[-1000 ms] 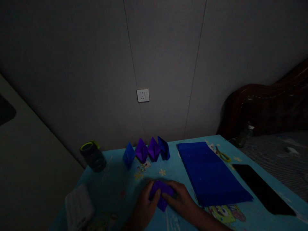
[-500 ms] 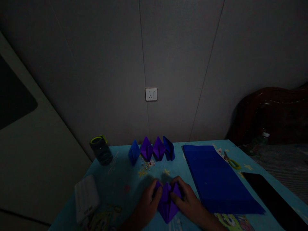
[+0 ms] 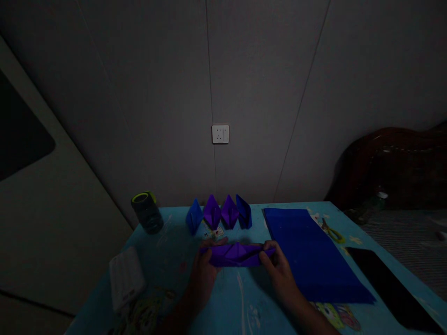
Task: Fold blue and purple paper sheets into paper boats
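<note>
A purple folded paper boat (image 3: pixel 236 254) is stretched wide just above the light blue table (image 3: pixel 244 307). My left hand (image 3: pixel 203 274) pinches its left end and my right hand (image 3: pixel 279 272) pinches its right end. Behind it, near the wall, several finished paper boats (image 3: pixel 220 214) in blue and purple stand in a row. A stack of dark blue paper sheets (image 3: pixel 307 253) lies right of my right hand.
A dark cup with a green rim (image 3: pixel 145 218) stands at the table's back left. A white ribbed box (image 3: pixel 125 279) lies at the left edge. Scissors (image 3: pixel 330 231) and a black phone (image 3: pixel 391 284) lie to the right. A wall socket (image 3: pixel 220 134) is above.
My hands have moved apart and pulled the compact purple fold out into a long, wide boat shape. The view shifted slightly.
</note>
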Demonstrator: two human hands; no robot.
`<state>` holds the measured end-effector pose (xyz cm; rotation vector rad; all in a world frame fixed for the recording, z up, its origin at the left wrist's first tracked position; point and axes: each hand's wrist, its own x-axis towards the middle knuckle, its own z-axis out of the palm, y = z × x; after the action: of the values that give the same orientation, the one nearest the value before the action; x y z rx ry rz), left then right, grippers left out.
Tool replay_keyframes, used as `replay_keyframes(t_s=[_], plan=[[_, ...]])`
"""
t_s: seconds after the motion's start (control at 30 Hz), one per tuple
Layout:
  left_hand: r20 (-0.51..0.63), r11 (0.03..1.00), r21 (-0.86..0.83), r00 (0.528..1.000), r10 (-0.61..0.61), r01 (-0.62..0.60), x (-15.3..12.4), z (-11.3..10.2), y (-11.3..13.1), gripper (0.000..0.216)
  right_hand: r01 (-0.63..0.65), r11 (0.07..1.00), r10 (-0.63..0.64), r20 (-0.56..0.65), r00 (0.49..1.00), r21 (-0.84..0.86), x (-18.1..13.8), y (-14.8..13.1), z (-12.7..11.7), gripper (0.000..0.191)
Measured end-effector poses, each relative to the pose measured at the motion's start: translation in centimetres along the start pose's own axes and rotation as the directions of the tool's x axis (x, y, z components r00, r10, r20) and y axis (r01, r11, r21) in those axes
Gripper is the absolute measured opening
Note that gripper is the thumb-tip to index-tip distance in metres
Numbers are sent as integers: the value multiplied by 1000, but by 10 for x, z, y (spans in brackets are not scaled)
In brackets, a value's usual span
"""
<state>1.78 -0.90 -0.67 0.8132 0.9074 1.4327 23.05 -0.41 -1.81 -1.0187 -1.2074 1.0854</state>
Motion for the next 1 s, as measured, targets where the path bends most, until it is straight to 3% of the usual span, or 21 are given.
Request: replay_keyframes(t_s=[0.1,0.17,0.27,0.37,0.43,0.53,0.6,0.67,0.77,0.87,0.93,1.0], plan=[[117,976,-194,990,-74,96,-3,3,-2,39,0,999,0,10,1000,54,0,1,1,30],[199,973,-194,976,-85,124,-6,2,-7,45,1,998,-1,5,1000,69,0,1,3,30],[267,989,-79,959,-98,124,-11,0,-14,55,9,1000,-9,-5,1000,5,0,0,5,31],[172,991,124,983,-68,47,-11,0,-12,56,90,976,-86,33,996,-198,3,-3,0,27],[121,953,300,993,11,-47,-10,2,-6,51,244,883,-210,127,969,-402,5,-7,-6,23],[248,889,428,967,55,-161,-10,3,1,46,496,616,-338,364,868,-612,5,-11,-15,23],[345,881,421,936,66,-217,-13,3,1,48,614,485,-342,511,788,-622,3,-13,-16,21],[402,873,418,913,71,-252,-16,3,1,48,682,437,-332,600,728,-586,2,-15,-13,19],[453,840,447,887,85,-308,-19,2,0,44,710,457,-356,621,698,-535,1,-14,-8,16],[512,782,467,847,141,-413,-19,3,-1,37,688,535,-368,598,712,-490,-1,-11,-4,11],[527,760,465,832,175,-454,-18,3,-3,30,641,608,-361,556,749,-469,-4,-7,-2,9],[488,755,496,857,165,-428,-17,3,-6,24,526,715,-324,449,833,-460,-8,-4,1,10]])
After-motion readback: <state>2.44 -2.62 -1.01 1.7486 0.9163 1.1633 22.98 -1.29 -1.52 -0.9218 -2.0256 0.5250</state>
